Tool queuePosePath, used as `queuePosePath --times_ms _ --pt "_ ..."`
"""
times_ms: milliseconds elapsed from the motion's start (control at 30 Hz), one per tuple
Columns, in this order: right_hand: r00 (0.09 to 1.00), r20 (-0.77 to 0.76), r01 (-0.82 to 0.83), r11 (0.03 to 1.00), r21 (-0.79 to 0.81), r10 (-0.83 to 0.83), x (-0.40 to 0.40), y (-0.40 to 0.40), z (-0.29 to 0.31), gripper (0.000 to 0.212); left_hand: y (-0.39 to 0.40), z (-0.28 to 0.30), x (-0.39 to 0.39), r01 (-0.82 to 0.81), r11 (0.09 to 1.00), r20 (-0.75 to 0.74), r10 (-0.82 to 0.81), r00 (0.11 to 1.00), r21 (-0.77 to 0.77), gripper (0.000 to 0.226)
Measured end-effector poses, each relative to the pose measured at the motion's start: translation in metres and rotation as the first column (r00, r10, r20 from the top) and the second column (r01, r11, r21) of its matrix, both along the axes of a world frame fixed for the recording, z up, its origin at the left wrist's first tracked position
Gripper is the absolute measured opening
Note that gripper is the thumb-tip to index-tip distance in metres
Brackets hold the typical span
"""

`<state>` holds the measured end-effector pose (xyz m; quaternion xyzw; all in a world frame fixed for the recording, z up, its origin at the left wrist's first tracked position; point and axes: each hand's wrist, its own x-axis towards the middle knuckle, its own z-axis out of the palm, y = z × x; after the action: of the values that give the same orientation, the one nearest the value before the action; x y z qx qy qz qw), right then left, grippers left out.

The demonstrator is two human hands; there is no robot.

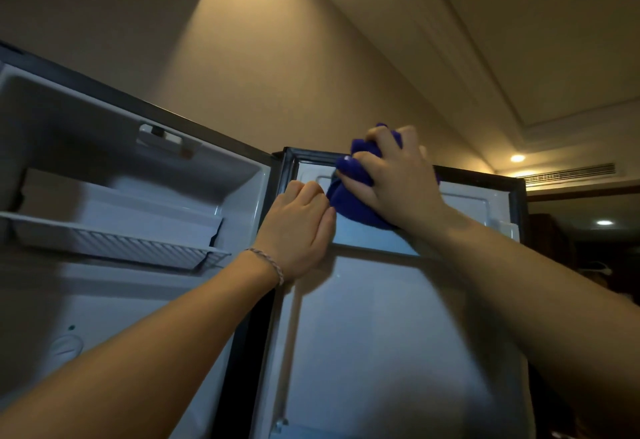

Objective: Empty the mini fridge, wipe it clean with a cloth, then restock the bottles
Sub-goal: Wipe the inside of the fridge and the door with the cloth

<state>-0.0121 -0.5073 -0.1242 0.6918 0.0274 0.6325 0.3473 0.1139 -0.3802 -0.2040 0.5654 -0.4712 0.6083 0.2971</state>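
Head view: looking up at an open mini fridge, its door swung out to the right.
Cloth: a deep blue-purple cloth, bunched into a soft wad, pressed against the upper inner panel of the door just below its top edge.
Right hand: the right hand lies over the cloth with fingers curled into it, gripping the wad; folds of fabric bulge out between the fingers and above the knuckles.
Left hand: the left hand rests flat on the door's hinge-side edge, fingers together and slightly bent, holding nothing; its thumb side touches the cloth. A thin bracelet circles the wrist.
Fridge interior: white and bare, with a wire shelf near the top and a round dial low on the back wall.
Door edges: a dark gasket frames the white liner; a raised ridge crosses the panel just under both hands.
Open room: the liner below the ridge is bare and unobstructed.
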Motion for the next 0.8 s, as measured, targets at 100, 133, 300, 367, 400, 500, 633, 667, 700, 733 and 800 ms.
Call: queuePosePath --times_ms 100,133,300,367,400,500,633,667,700,733,800 --pt "0.994 -0.044 0.097 0.990 -0.106 -0.102 0.022 0.021 0.012 0.050 0.003 0.001 -0.001 0.027 1.000 0.016 -0.027 1.000 -0.014 0.034" --pt "0.993 -0.042 0.104 0.988 -0.118 -0.109 0.024 0.021 0.014 0.047 0.004 0.001 -0.001 0.030 0.999 0.028 -0.029 0.999 -0.013 0.034" --pt "0.990 -0.063 0.115 0.988 -0.104 -0.122 0.009 -0.003 0.018 0.044 0.009 0.004 0.000 -0.059 0.998 0.040 0.058 0.998 0.034 0.038" --pt "0.987 -0.074 0.134 0.988 -0.071 -0.140 -0.004 -0.019 0.018 0.051 0.007 0.004 0.000 -0.084 0.996 0.029 0.083 0.996 0.042 0.042" --pt "0.988 -0.075 0.135 0.990 -0.048 -0.139 -0.012 -0.028 0.016 0.054 0.006 0.003 0.000 -0.083 0.996 0.029 0.082 0.996 0.039 0.042" --pt "0.993 -0.061 0.105 0.994 0.006 -0.105 -0.028 -0.049 0.010 0.052 0.004 0.003 0.001 -0.066 0.998 0.033 0.066 0.997 0.016 0.043" --pt "0.997 -0.036 0.074 0.989 0.128 -0.070 -0.047 -0.070 0.006 0.049 0.002 0.003 0.001 -0.054 0.999 0.042 0.053 0.998 0.005 0.042" --pt "0.996 -0.029 0.083 0.983 0.165 -0.079 -0.053 -0.078 0.005 0.046 0.002 0.003 0.001 -0.053 0.999 0.043 0.053 0.998 0.001 0.041" --pt "0.996 -0.023 0.089 0.975 0.203 -0.086 -0.061 -0.086 0.004 0.044 0.001 0.003 0.001 -0.051 0.999 0.040 0.051 0.998 -0.005 0.041" --pt "0.995 -0.029 0.097 0.965 0.244 -0.092 -0.067 -0.093 0.002 0.043 0.000 0.003 0.001 -0.048 0.999 0.039 0.049 0.998 -0.014 0.040" --pt "0.985 -0.108 0.163 0.929 0.332 -0.134 -0.075 -0.097 -0.002 0.048 -0.004 0.003 0.001 -0.057 0.998 0.059 0.059 0.997 -0.030 0.039"
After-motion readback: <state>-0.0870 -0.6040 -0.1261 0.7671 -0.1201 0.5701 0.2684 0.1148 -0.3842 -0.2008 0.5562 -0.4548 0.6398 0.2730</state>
